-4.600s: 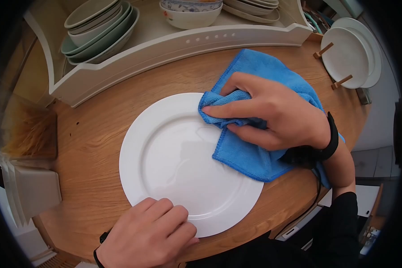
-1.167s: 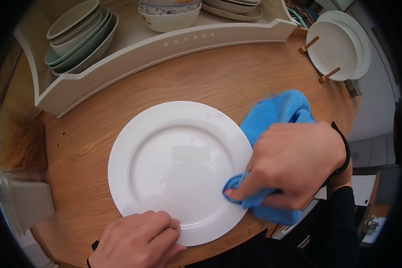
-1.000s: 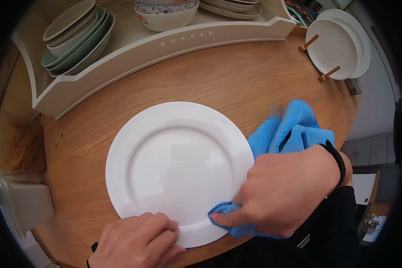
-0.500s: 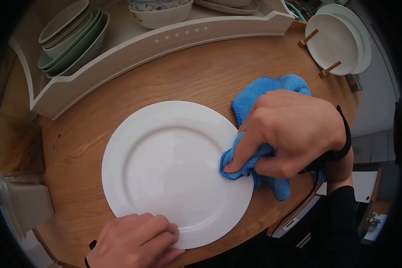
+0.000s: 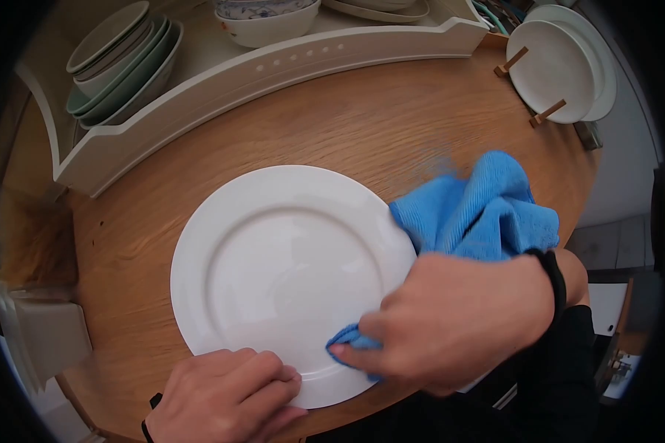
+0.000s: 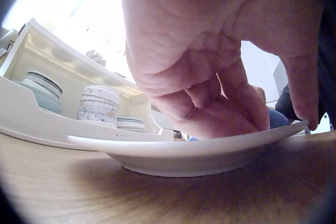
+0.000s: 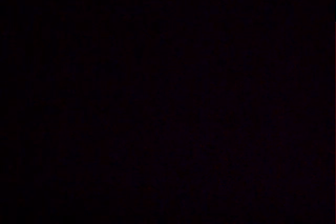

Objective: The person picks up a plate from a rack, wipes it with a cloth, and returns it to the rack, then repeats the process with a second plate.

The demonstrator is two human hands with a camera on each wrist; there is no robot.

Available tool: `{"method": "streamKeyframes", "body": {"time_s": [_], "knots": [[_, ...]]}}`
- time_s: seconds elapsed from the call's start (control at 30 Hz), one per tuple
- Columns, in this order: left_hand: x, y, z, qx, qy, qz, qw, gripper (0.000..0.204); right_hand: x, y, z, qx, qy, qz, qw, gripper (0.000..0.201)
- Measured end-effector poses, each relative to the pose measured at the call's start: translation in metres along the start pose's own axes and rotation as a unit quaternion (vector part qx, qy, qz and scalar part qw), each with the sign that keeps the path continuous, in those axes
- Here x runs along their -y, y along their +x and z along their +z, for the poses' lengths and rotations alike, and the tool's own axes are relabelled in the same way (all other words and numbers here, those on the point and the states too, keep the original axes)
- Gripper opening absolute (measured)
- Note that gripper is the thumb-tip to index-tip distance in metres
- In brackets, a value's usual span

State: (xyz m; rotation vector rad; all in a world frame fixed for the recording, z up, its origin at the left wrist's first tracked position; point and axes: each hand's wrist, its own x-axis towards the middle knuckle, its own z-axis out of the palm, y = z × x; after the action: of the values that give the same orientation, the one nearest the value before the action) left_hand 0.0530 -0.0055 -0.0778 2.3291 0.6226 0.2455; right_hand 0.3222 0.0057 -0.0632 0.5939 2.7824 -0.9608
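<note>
A white dinner plate (image 5: 288,273) with a broad rim lies on the wooden counter. My left hand (image 5: 233,395) grips its near rim; in the left wrist view the curled fingers (image 6: 210,116) rest on top and the thumb is at the edge. The blue cloth (image 5: 465,214) is bunched in my right hand (image 5: 458,317), which pinches a folded corner of it against the plate's lower right rim. Loose cloth trails behind the hand onto the counter. The palm side of the right hand is hidden, and the right wrist view is black.
A cream shelf unit (image 5: 273,74) along the back holds stacked bowls (image 5: 125,66) and patterned bowls (image 5: 266,26). Plates stand in a wooden rack (image 5: 547,114) at the far right. At the left edge are a container of dry noodle-like strands (image 5: 37,244) and a pale bin (image 5: 52,332).
My right hand has slid the cloth up along the plate's right rim and back down toward the near edge. The left hand keeps its hold, and the plate lies nearly as before.
</note>
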Motion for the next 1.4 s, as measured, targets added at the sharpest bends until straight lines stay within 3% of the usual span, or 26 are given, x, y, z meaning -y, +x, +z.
{"method": "streamKeyframes", "body": {"time_s": [0.1, 0.27, 0.37, 0.43, 0.53, 0.57, 0.63, 0.67, 0.73, 0.77, 0.9, 0.97, 1.1, 1.17, 1.3, 1.4], "knots": [[0.005, -0.002, 0.005, -0.011, 0.031, 0.011, 0.999, 0.03, 0.014, 0.005, 0.018, -0.046, -0.044, -0.022, 0.998, 0.052], [0.004, -0.001, 0.005, -0.013, 0.025, 0.014, 0.999, 0.028, 0.012, 0.006, 0.017, -0.047, -0.046, -0.013, 0.998, 0.05], [0.002, -0.002, 0.007, -0.007, 0.024, 0.008, 1.0, 0.027, 0.004, -0.003, -0.002, -0.043, -0.031, 0.029, 0.998, 0.047], [0.003, -0.002, 0.007, -0.004, 0.018, 0.006, 1.0, 0.027, -0.003, -0.013, -0.025, 0.016, -0.045, 0.143, 0.989, 0.041], [0.003, -0.003, 0.006, -0.001, 0.011, 0.004, 1.0, 0.028, -0.03, -0.019, -0.023, -0.15, 0.005, 0.153, 0.977, 0.027], [0.003, -0.001, 0.006, 0.0, 0.007, 0.006, 1.0, 0.029, -0.033, -0.019, -0.025, -0.146, 0.04, 0.194, 0.969, 0.026], [0.003, 0.0, 0.006, 0.002, 0.006, 0.005, 1.0, 0.03, -0.037, -0.021, -0.022, -0.164, 0.033, 0.164, 0.972, 0.028], [0.003, -0.001, 0.006, 0.003, 0.005, -0.002, 1.0, 0.032, -0.032, -0.019, -0.026, -0.165, 0.032, 0.164, 0.972, 0.028], [0.002, 0.0, 0.002, 0.008, 0.012, -0.017, 1.0, 0.035, -0.018, -0.015, -0.035, -0.051, -0.062, 0.208, 0.975, 0.031], [0.002, 0.001, 0.001, 0.012, 0.017, -0.029, 0.999, 0.038, -0.016, -0.014, -0.034, -0.051, -0.061, 0.21, 0.974, 0.031], [0.002, 0.001, 0.0, 0.019, 0.034, -0.039, 0.998, 0.043, -0.011, -0.005, -0.02, 0.068, 0.01, 0.082, 0.994, 0.038], [0.001, 0.003, 0.001, -0.005, 0.049, -0.028, 0.998, 0.046, -0.008, 0.004, 0.001, 0.04, 0.047, -0.042, 0.997, 0.041], [0.003, 0.005, 0.001, -0.002, 0.095, -0.005, 0.995, 0.049, 0.011, 0.013, 0.026, -0.034, -0.005, -0.078, 0.996, 0.044], [0.004, 0.004, 0.003, -0.017, 0.107, 0.014, 0.994, 0.05, 0.016, 0.021, 0.043, -0.16, -0.092, -0.091, 0.979, 0.046], [0.003, 0.002, 0.004, -0.025, 0.105, 0.009, 0.994, 0.05, 0.022, 0.021, 0.039, -0.166, -0.102, -0.06, 0.979, 0.045], [0.005, -0.003, 0.0, -0.086, 0.117, -0.009, 0.989, 0.046, 0.013, 0.007, 0.023, -0.122, -0.093, -0.03, 0.988, 0.041]]}}
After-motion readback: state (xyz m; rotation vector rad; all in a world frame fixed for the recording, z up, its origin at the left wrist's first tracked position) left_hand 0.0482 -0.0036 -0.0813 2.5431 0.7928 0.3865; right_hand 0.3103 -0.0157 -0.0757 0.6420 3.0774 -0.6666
